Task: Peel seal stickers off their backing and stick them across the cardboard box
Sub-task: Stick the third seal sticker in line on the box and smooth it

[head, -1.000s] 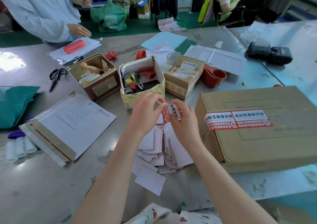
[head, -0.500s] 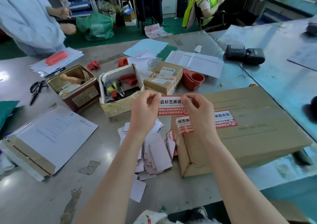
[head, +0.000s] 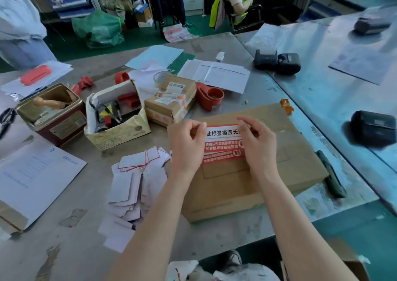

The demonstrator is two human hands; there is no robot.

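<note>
Both hands pinch one seal sticker (head: 223,140) by its upper corners, left hand (head: 186,143) and right hand (head: 258,145), stretched just over the cardboard box (head: 279,162) top. A second sticker (head: 223,157) seems already stuck below it, though blur hides the edge. Uneven lowering could crease it or overlap that one. Half a second ago the sticker hung beyond the box's left end.

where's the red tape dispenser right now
In the head view the red tape dispenser sits on the metal table just beyond the big cardboard box, right of the small taped parcel and in front of the white papers.
</note>
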